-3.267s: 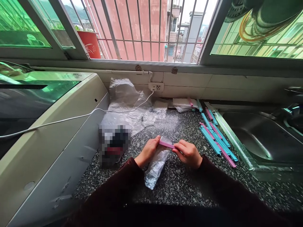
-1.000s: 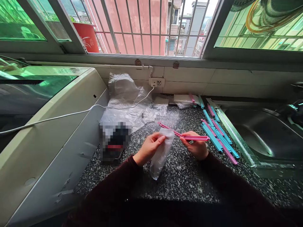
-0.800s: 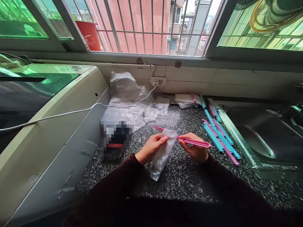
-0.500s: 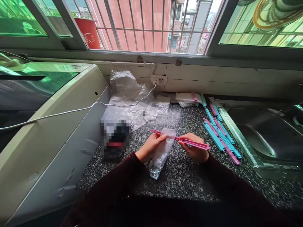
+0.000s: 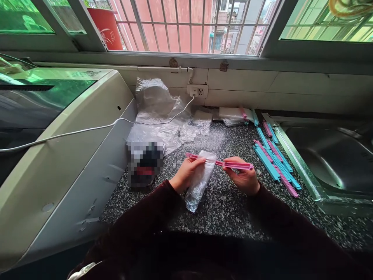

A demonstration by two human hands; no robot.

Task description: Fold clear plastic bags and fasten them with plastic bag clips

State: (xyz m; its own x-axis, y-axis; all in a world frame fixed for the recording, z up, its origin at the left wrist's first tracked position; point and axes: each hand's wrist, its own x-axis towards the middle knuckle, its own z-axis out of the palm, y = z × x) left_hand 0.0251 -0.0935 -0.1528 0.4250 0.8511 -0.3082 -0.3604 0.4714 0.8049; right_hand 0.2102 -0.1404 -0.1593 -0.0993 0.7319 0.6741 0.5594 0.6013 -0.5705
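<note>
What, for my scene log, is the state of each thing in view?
Pink clip: open at the hinge, in the right hand
Narrow plastic bag: creased, pinched by the left hand
Loose clips: lying beside the sink; open or shut unclear
Clear plastic pile: crumpled
White cord: plugged into the wall socket
Window: slid open

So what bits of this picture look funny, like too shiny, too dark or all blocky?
Head view: coarse squares hide something dark by the crumpled plastic sheets; head view: glare streaks the sink and speckles the clear bag in the left hand; head view: daylight is bright beyond the window bars, while the sleeves look nearly black.
</note>
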